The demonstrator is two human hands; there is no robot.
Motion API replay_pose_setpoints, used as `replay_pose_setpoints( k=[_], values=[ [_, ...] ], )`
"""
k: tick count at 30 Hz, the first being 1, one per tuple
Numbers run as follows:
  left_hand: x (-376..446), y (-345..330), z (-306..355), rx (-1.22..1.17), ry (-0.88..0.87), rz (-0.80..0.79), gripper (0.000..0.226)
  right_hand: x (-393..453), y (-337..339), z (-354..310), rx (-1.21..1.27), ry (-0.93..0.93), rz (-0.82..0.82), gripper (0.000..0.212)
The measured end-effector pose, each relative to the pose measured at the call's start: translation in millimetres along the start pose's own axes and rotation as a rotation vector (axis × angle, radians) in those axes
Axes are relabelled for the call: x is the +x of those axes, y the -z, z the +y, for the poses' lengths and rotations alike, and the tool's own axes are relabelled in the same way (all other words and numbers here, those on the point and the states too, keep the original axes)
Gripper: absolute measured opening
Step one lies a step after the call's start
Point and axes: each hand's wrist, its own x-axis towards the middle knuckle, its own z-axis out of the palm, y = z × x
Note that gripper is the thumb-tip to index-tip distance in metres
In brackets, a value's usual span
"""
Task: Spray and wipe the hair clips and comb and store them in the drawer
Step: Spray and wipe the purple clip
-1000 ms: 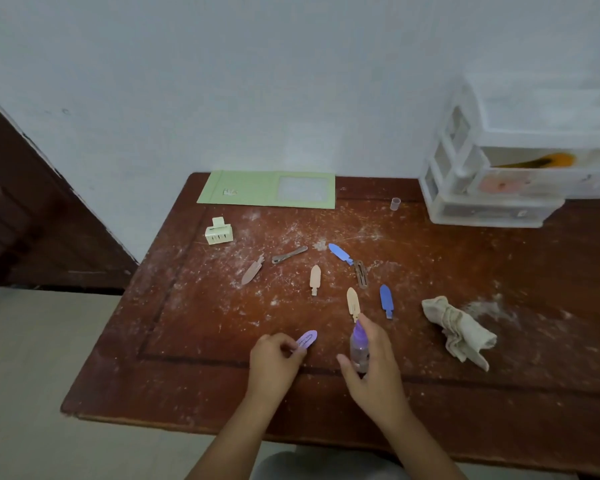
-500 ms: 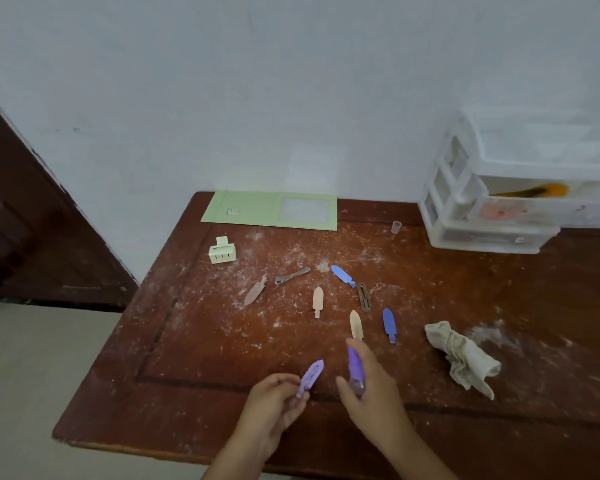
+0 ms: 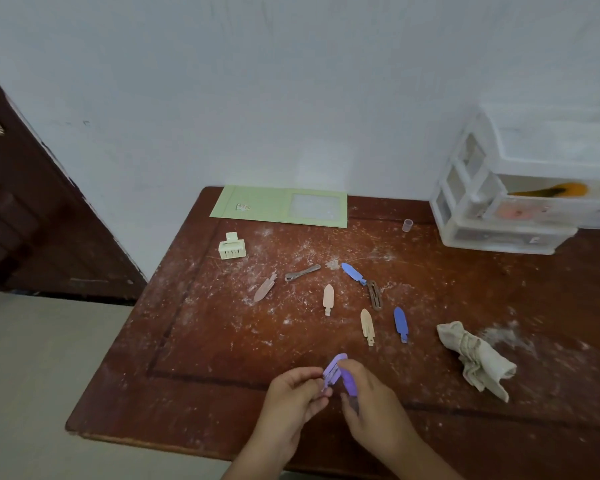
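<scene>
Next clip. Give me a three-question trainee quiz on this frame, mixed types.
1. True or false: the cloth is in a hand.
2. What does the left hand hold? A) blue clip B) purple clip C) claw clip
3. Fill in: the right hand holds the spray ____.

Key
1. False; it lies on the table.
2. B, the purple clip.
3. bottle.

Green card (image 3: 257, 205), small clear cap (image 3: 407, 225)
</scene>
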Motion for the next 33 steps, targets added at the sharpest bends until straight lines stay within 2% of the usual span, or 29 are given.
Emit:
replay_pose_setpoints(
  k=[6, 14, 19, 22, 25, 30, 33],
  values=[
    [4, 5, 0, -0.027, 0.017, 0.019, 0.018, 3, 5, 2, 0.095, -0.027, 0.035, 0.059],
    [2, 6, 1, -0.026, 0.032, 0.007, 0.019, 5, 9, 2, 0.134, -0.091, 0.102, 0.049],
    [-1, 7, 2, -0.177, 0.037, -0.046, 0.019, -1, 10, 0, 0.261, -0.06, 0.133, 0.058],
    [0, 7, 2, -0.259, 0.026, -0.026, 0.021, -5, 12, 0, 0.284, -0.058, 0.141, 0.058],
    [0, 6, -1, -0.141, -0.049, 0.007, 0.023, -7, 15, -4, 0.269, -0.038, 0.136, 0.057],
    [-1, 7, -6, 0.366, -0.418, 0.188, 0.036, -9, 15, -10, 0.212, -0.06, 0.044, 0.052],
    [-3, 8, -9, 0.412, -0.482, 0.254, 0.033, -9, 13, -15, 0.17, -0.054, 0.005, 0.055]
  ],
)
